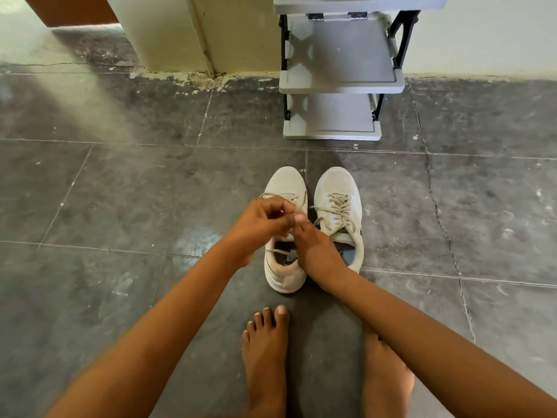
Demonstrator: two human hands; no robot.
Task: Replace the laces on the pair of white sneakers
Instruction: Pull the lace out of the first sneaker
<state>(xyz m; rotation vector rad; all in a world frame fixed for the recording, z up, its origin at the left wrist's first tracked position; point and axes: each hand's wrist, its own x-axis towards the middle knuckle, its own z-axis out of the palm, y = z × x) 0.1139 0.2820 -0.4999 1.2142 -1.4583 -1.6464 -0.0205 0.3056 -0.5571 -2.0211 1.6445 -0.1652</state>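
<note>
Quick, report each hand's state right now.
Left hand: pinching the lace.
Right hand: at the same sneaker, grip cannot be told.

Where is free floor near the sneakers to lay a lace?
Bare tiles left of the left sneaker and right of the right sneaker; a strip between them and the grey rack. Crowded between their heels and the bare feet.

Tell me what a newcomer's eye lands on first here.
Two white sneakers sit side by side on the dark tiled floor, mid-frame. The left hand and right hand meet over the left sneaker, the left pinching its lace. Behind stands a grey shelf rack.
</note>
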